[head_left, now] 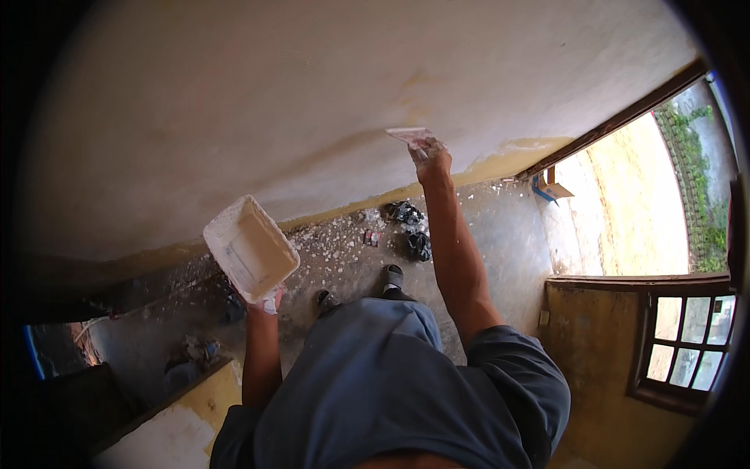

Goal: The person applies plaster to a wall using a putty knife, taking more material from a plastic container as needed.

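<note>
My left hand [268,301] grips the lower end of a white, plaster-smeared rectangular tub [226,260]. Pale, creamy filler [262,242] lies inside it, and most of my left fingers are hidden beneath. With my right arm stretched out, my right hand [432,156] is closed around a broad, flat putty knife [406,134]. Its pale blade is at the wall [266,102]; whether it touches is hard to tell. White smears coat my right fingers. The wall is mostly whitish, with yellow patches and a bare yellow strip along its foot.
White crumbs litter the grey floor [500,234] along the wall. Two black plastic bags [404,212] lie there beside a small red packet [373,237]. A cardboard box [551,187] stands by the bright doorway at right. A barred window [691,340] is at lower right.
</note>
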The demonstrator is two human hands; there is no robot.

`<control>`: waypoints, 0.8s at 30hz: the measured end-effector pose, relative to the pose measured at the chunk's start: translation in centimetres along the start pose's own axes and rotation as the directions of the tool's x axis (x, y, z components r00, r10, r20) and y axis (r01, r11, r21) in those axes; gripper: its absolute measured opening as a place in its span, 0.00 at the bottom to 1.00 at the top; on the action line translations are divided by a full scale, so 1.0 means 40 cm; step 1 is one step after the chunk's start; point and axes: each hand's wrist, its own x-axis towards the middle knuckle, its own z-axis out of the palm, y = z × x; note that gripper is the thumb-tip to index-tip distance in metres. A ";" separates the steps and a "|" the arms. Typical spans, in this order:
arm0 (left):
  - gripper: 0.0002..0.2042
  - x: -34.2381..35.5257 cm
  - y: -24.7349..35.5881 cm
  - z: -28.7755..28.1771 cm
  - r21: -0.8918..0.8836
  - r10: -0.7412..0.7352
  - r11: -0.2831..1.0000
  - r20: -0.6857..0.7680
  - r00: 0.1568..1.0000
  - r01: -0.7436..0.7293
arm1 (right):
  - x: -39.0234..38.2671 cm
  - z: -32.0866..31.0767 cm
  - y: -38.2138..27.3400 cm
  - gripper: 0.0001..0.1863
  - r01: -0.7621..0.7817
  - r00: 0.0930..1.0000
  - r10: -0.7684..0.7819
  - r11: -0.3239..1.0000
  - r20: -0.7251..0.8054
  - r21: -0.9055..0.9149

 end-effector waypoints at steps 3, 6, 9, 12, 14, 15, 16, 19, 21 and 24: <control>0.30 -0.023 0.015 -0.022 0.017 0.009 1.000 -0.004 1.000 -0.008 | 0.006 0.185 -0.098 0.13 0.171 0.985 -0.170 0.984 0.010 -0.047; 0.31 -0.047 0.029 -0.037 0.035 0.017 0.999 -0.013 1.000 -0.017 | -0.162 0.322 -0.246 0.12 0.233 0.962 -0.221 0.971 0.163 -0.055; 0.31 -0.066 0.034 -0.050 0.026 0.032 0.999 -0.020 0.999 -0.031 | -0.217 0.246 -0.252 0.09 0.271 0.939 -0.253 0.961 0.232 -0.048; 0.31 -0.073 0.036 -0.054 0.029 0.038 0.999 -0.023 0.999 -0.038 | -0.169 0.076 -0.148 0.11 0.227 0.967 -0.222 0.973 0.122 -0.029; 0.31 -0.070 0.035 -0.051 0.035 0.032 0.999 -0.017 0.999 -0.032 | -0.080 -0.050 -0.057 0.13 0.176 0.984 -0.176 0.984 -0.011 -0.041; 0.31 -0.065 0.031 -0.048 0.037 0.022 0.999 -0.011 1.000 -0.022 | -0.021 -0.108 -0.023 0.13 0.159 0.977 -0.170 0.983 -0.126 -0.094; 0.31 -0.065 0.031 -0.048 0.037 0.020 0.999 -0.012 1.000 -0.020 | 0.021 -0.146 0.006 0.13 0.110 0.972 -0.139 0.982 -0.192 -0.154; 0.31 -0.068 0.036 -0.055 0.042 0.026 0.999 -0.014 1.000 -0.026 | 0.065 -0.122 0.069 0.19 0.144 0.944 -0.195 0.970 -0.268 -0.198; 0.31 -0.070 0.039 -0.057 0.050 0.030 0.998 -0.009 1.000 -0.030 | 0.059 -0.069 0.087 0.21 0.232 0.947 -0.262 0.957 -0.185 -0.172; 0.31 -0.083 0.049 -0.059 0.058 0.046 0.997 -0.008 0.999 -0.046 | -0.008 0.021 0.087 0.21 0.244 0.966 -0.250 0.966 -0.062 -0.089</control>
